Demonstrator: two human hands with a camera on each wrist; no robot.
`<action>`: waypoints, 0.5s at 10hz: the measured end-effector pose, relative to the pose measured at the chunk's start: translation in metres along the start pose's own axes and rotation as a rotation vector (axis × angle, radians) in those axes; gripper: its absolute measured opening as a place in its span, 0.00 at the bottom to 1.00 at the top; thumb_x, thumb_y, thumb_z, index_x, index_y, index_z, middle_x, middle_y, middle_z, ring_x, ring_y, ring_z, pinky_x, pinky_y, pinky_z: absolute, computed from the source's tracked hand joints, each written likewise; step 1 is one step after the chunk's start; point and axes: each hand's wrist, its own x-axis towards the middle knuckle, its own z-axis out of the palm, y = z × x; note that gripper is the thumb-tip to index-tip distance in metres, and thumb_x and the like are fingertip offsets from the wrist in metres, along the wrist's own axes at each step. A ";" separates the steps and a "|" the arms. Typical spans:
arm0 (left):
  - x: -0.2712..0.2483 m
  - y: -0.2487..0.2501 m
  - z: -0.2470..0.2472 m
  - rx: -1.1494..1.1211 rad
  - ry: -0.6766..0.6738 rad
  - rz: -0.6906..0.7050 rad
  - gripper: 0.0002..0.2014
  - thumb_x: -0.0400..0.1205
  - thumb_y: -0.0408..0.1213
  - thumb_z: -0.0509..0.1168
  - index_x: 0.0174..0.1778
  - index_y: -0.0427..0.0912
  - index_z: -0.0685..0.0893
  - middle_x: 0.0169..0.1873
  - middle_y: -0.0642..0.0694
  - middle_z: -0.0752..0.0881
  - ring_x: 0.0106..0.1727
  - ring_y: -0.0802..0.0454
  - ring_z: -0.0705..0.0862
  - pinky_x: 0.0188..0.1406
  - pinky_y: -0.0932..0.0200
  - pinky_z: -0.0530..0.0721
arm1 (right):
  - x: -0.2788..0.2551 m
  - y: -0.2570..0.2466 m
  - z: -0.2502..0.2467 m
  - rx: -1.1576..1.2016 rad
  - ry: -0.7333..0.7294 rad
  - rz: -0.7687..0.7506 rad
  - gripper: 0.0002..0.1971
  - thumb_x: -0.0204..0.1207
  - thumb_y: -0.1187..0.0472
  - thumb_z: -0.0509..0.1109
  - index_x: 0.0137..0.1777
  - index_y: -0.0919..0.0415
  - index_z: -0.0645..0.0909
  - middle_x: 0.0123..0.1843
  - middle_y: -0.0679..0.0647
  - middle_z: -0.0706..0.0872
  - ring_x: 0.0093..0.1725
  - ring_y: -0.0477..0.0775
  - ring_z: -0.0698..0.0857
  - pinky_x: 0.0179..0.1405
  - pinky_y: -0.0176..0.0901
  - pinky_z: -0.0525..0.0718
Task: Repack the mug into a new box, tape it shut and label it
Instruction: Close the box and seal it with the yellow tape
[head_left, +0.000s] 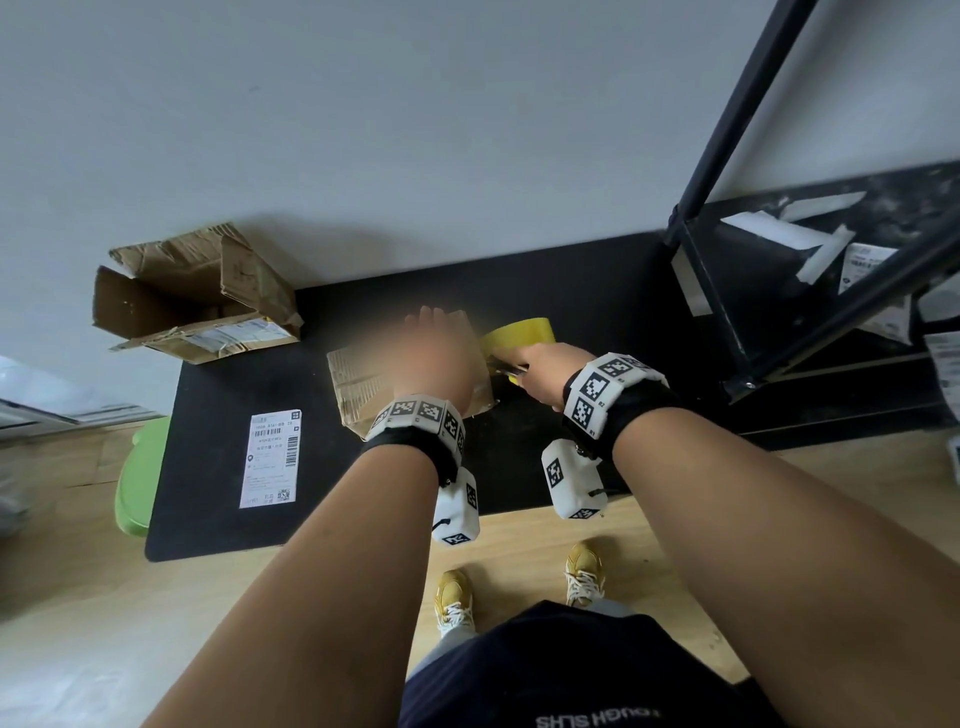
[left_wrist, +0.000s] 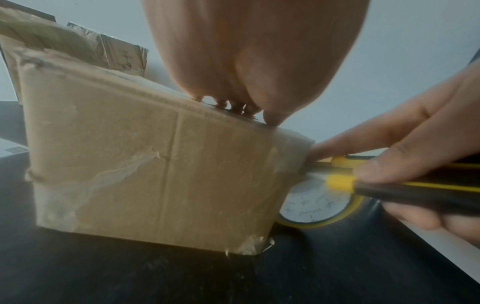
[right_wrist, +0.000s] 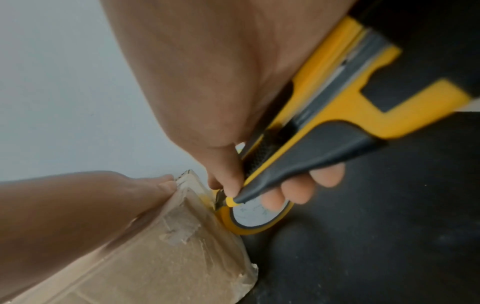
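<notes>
Hands: L (head_left: 441, 358) atop box (left_wrist: 155, 164), R (head_left: 545, 371) gripping knife (right_wrist: 298, 160).

Knife (right_wrist: 298, 164) (yellow-black) against box (right_wrist: 168, 257)

a black table top (head_left: 571, 291) carries a taped cardboard box (left_wrist: 155, 164), a yellow tape roll (head_left: 519, 332) just beside it, a white shipping label (head_left: 271, 460), and a torn open carton (head_left: 192, 296).

Black wristbands (head_left: 415, 447), checkered white tags (head_left: 597, 387), yellow sneakers (head_left: 454, 597)
</notes>
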 end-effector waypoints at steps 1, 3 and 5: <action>0.000 0.000 0.000 -0.002 -0.002 0.002 0.28 0.89 0.46 0.39 0.85 0.42 0.41 0.85 0.47 0.41 0.85 0.48 0.38 0.83 0.44 0.39 | -0.002 0.000 0.000 -0.005 0.005 -0.013 0.30 0.87 0.66 0.54 0.85 0.43 0.55 0.79 0.55 0.71 0.59 0.56 0.81 0.34 0.34 0.74; -0.001 0.003 -0.002 -0.006 0.009 -0.010 0.28 0.89 0.45 0.39 0.85 0.41 0.42 0.85 0.46 0.42 0.85 0.47 0.38 0.83 0.43 0.39 | 0.003 0.002 -0.020 0.088 0.086 0.073 0.26 0.85 0.59 0.60 0.83 0.54 0.63 0.51 0.55 0.79 0.29 0.47 0.66 0.30 0.37 0.71; -0.001 0.010 -0.003 -0.053 0.067 -0.037 0.29 0.87 0.40 0.45 0.84 0.39 0.48 0.85 0.44 0.48 0.85 0.45 0.42 0.83 0.41 0.40 | 0.017 0.032 -0.015 0.358 0.390 0.307 0.15 0.82 0.63 0.55 0.66 0.59 0.75 0.54 0.60 0.85 0.49 0.64 0.87 0.49 0.53 0.85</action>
